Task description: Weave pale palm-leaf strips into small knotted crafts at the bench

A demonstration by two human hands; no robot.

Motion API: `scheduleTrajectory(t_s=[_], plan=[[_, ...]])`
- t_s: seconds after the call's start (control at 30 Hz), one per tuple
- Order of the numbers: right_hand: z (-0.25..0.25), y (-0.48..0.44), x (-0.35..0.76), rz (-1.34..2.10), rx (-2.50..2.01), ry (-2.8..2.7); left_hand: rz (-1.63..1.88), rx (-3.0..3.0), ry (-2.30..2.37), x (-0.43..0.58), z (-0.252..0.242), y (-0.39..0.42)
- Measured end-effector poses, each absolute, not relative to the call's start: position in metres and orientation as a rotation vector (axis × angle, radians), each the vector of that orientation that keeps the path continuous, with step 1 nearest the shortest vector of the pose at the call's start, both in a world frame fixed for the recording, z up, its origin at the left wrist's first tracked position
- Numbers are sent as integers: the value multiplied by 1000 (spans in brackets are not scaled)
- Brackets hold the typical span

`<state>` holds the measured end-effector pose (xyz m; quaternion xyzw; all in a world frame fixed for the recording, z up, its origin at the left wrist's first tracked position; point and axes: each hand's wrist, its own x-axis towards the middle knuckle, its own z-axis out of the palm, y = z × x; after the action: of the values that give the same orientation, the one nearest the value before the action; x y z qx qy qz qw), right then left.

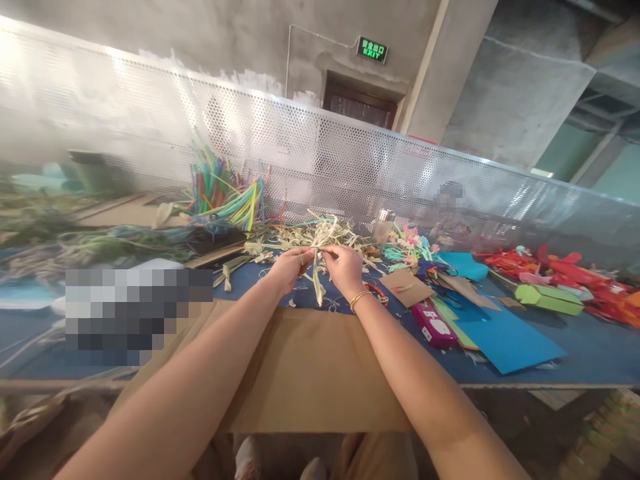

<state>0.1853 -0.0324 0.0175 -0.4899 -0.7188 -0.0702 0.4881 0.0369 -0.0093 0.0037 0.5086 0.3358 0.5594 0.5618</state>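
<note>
My left hand [293, 268] and my right hand [345, 268] meet over the table's near middle. Both pinch a pale, dried plant strip [318, 283] that looks like husk or straw; its lower end hangs down between my hands. Fingertips of both hands nearly touch at the pinch, where a knot or fold cannot be made out. Just behind lies a loose heap of similar pale strips [330, 232]. Beneath my forearms, a brown cardboard sheet [320, 373] reaches over the table's front edge. Red-handled scissors [379, 293], partly hidden, lie beside my right wrist.
To the right are a purple case [434, 325], blue sheets [510, 337], a green paper box [549, 299] and red paper pieces [565, 267]. A jar [383, 227] stands behind. Colourful cords [220, 187] and dried bundles lie left, before a perforated metal screen [280, 133].
</note>
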Motion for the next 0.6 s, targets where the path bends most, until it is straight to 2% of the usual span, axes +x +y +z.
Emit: scheduleTrajectory(t_s=[0.2, 0.6], plan=[[28, -48, 183, -387, -1122, -1795, 1354, 1199, 734, 37, 2, -7], [33, -52, 179, -398, -1040, -1910, 1413, 1220, 737, 36, 5, -10]])
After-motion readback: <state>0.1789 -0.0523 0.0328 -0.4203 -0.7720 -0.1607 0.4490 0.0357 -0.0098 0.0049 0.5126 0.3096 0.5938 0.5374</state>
